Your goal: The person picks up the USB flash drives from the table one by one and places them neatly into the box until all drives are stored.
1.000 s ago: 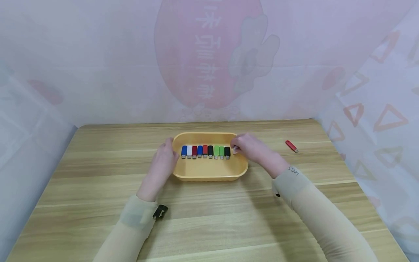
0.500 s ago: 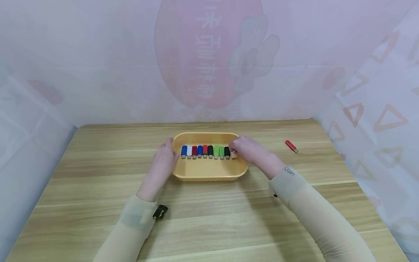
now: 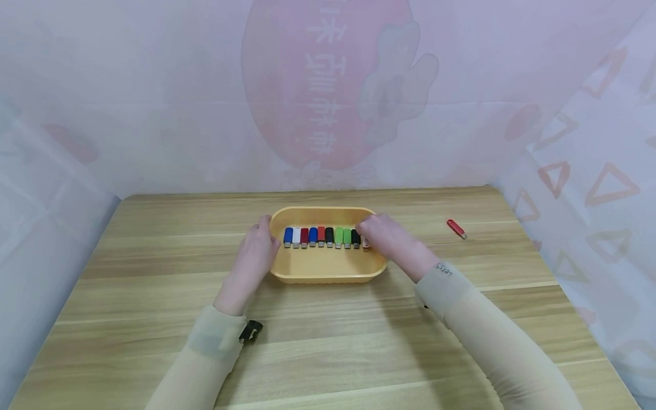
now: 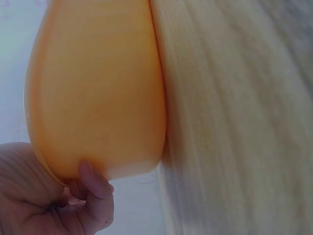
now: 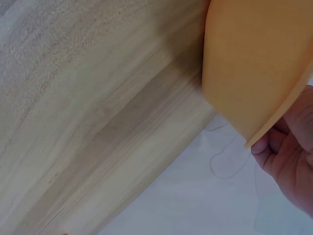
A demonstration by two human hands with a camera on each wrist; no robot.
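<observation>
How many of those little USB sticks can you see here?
11. Nine lie in a row in the yellow tray, a tenth sits under the right hand at the row's right end, and a red stick lies on the table. The hand may hide more.

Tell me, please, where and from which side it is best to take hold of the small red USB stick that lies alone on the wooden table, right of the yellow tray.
Probably grip the small red USB stick across its long plastic sides, from above. It lies flat and slanted on the wooden table, with open space around it, so fingers fit on both sides.
</observation>
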